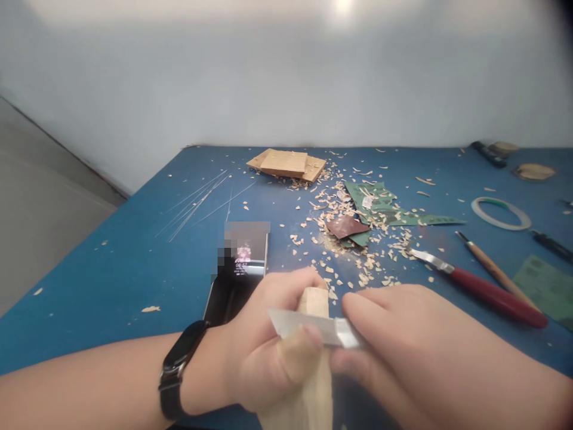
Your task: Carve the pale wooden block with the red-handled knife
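Observation:
My left hand (277, 346) is wrapped round a pale wooden piece (316, 382) whose squared end points away from me. The left thumb, covered with what looks like tan tape, presses against the back of a knife blade (308, 325). That blade lies across the wood near its far end. My right hand (394, 340) is closed round the knife's handle, which the fingers mostly hide. The wood's lower part runs out of the bottom of the view.
A phone (246, 263) lies beyond my left wrist. Wood shavings (367, 263) surround sandpaper pieces (347, 228). Right of them are a red-handled hook knife (496, 289), a slim wooden-handled tool (492, 266) and a tape roll (500, 214). Wooden boards (286, 164) sit at the back, thin wires (197, 203) at left.

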### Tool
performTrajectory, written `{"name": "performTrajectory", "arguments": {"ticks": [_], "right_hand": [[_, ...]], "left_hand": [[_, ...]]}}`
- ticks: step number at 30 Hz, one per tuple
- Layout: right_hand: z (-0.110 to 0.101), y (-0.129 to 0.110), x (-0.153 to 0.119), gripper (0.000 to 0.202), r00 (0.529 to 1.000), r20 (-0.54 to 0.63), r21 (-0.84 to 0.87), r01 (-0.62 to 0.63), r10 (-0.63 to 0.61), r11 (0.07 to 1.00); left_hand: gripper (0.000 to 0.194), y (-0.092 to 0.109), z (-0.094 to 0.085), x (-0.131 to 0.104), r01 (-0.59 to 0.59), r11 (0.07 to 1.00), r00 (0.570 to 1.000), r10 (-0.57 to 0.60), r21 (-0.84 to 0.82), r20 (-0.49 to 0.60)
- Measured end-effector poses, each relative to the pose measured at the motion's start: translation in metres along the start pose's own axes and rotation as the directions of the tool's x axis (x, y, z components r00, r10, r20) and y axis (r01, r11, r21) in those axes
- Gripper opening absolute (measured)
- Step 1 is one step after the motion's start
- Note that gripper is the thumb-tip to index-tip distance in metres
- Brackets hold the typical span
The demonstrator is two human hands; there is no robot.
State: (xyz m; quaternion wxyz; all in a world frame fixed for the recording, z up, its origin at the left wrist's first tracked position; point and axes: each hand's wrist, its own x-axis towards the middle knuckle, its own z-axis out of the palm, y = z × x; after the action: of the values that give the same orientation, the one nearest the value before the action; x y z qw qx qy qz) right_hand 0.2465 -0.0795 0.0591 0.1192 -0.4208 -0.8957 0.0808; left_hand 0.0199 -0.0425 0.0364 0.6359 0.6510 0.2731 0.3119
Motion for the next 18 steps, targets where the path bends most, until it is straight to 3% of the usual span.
{"name": "performTrajectory", "arguments": {"ticks": [4, 9, 13, 18], "right_hand": [[-0.0004, 0.0038, -0.0003, 0.037, 1.0, -0.02, -0.032, 0.014, -0.015, 0.999], [0.003, 0.0061, 0.0, 0.035, 0.997, 0.016, 0.041, -0.072, 0.072, 0.997], [0.0045, 0.0092, 0.0013, 0.041, 0.979, 0.079, 0.015, -0.187, 0.185, 0.982], [0.0004, 0.009, 0.0024, 0.051, 0.983, -0.028, 0.049, -0.18, 0.181, 0.982]], "left_hand": [[0.048, -0.0016, -0.0021, 0.0014, 0.032, 0.998, 0.999, -0.033, 0.045, 0.015], [0.043, -0.0086, -0.0001, 0.0016, 0.045, 0.999, 0.999, -0.045, -0.021, 0.0], [0.046, -0.008, 0.0017, 0.0002, 0.097, 0.994, 0.995, -0.096, 0.044, -0.034], [0.05, -0.0067, 0.0001, -0.0034, 0.108, 0.993, 0.994, -0.108, 0.039, -0.009]]}}
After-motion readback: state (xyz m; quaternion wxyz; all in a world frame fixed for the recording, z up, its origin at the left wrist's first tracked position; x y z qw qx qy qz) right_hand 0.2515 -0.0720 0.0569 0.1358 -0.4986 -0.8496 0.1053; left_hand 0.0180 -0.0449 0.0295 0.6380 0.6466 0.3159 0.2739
